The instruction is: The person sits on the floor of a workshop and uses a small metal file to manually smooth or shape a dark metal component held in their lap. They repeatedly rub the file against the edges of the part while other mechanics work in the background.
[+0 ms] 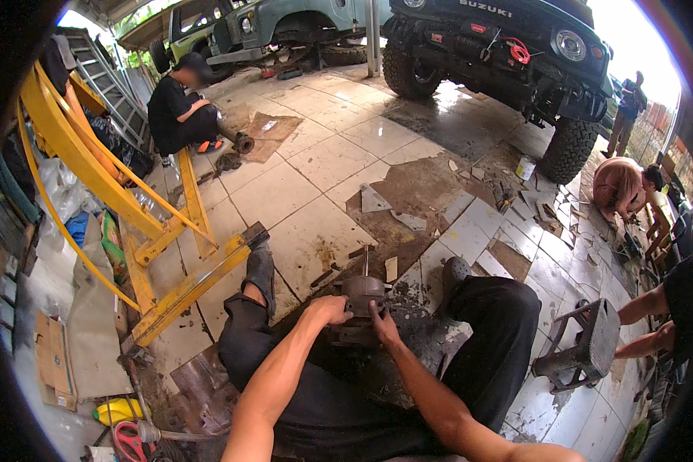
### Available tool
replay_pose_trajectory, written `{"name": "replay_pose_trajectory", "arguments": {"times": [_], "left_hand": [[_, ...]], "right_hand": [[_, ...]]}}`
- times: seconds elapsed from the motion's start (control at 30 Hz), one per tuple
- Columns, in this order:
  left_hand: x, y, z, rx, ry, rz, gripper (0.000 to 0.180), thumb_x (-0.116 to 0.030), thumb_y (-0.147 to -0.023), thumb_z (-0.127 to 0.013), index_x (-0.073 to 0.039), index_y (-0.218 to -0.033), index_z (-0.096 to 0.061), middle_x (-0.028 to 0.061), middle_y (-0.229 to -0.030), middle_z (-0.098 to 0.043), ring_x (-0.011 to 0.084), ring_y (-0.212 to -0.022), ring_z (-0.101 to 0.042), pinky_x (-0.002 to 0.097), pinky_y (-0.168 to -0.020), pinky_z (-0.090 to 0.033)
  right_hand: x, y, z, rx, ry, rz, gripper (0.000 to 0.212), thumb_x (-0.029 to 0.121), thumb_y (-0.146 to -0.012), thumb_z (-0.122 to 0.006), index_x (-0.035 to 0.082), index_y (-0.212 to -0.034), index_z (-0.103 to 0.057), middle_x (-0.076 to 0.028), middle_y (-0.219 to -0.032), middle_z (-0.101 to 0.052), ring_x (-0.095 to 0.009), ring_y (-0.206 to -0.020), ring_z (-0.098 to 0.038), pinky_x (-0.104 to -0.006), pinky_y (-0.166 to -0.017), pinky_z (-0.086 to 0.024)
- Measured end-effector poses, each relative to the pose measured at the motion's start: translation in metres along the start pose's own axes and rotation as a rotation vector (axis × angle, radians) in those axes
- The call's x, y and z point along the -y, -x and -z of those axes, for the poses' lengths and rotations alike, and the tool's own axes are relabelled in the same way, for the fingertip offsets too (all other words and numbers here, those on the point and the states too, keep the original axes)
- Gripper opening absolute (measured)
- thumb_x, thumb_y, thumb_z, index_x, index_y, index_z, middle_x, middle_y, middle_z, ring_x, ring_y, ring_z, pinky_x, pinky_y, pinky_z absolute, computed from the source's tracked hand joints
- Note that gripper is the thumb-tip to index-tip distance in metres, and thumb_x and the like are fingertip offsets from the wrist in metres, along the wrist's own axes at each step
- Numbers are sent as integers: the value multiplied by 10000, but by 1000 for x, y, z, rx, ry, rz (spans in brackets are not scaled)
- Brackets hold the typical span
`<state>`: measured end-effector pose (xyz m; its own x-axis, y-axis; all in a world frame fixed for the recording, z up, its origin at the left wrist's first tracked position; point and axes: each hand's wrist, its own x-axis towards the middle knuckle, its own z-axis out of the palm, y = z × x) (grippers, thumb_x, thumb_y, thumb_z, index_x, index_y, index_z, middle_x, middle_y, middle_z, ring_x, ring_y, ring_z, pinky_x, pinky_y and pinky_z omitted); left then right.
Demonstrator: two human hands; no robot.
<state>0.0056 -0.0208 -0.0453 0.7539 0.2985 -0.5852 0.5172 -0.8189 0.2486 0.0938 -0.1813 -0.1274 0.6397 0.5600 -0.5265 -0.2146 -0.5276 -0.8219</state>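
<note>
Between my legs, low over the dark, greasy floor, is a round, dull brown-grey metal housing (364,289) with a thin shaft pointing away from me. My left hand (333,309) is closed on its left side, fingers curled against the rim. On the right side, my right hand (384,326) grips it with the thumb up along the edge; its other fingers are mostly hidden. Beneath the housing sits more dark metal (356,336), whose shape I cannot make out. A bar-like tool (325,276) lies on the floor just beyond my left hand.
A yellow engine crane (150,231) stands at the left. Broken tiles (410,221) lie ahead. A grey step stool (585,343) is at the right beside another person's legs. People squat at far left and far right, another stands farther back. A dark off-road vehicle (500,54) stands beyond.
</note>
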Motion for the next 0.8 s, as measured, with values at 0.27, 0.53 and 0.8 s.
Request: {"name": "replay_pose_trajectory", "arguments": {"times": [0.27, 0.53, 0.8], "left_hand": [[-4, -2, 3, -22, -2, -7, 561, -428, -856, -586, -69, -1277, -494, 168, -1203, -599, 338, -1119, -564, 460, -910, -464], [-8, 4, 5, -11, -7, 25, 574, -418, -874, -571, -74, -1320, -466, 163, -1242, -579, 332, -1150, -548, 454, -932, -458], [-3, -2, -1, -20, -4, -6, 580, -417, -876, -567, -59, -1319, -459, 168, -1239, -580, 332, -1145, -552, 451, -932, -457]], "right_hand": [[-8, 1, -16, -113, 99, 166, 1091, 800, -772, -401, 22, -1482, -113, -270, -1384, -410, -404, -1285, -405, -445, -1057, -316], [2, 4, 1, -4, 102, 21, 1102, 827, -756, -373, 27, -1480, -148, -281, -1373, -418, -417, -1274, -414, -453, -1051, -324], [7, -2, 12, 34, -18, -37, 1114, 822, -744, -413, 25, -1479, -156, -285, -1400, -381, -409, -1300, -384, -441, -1077, -292]]}}
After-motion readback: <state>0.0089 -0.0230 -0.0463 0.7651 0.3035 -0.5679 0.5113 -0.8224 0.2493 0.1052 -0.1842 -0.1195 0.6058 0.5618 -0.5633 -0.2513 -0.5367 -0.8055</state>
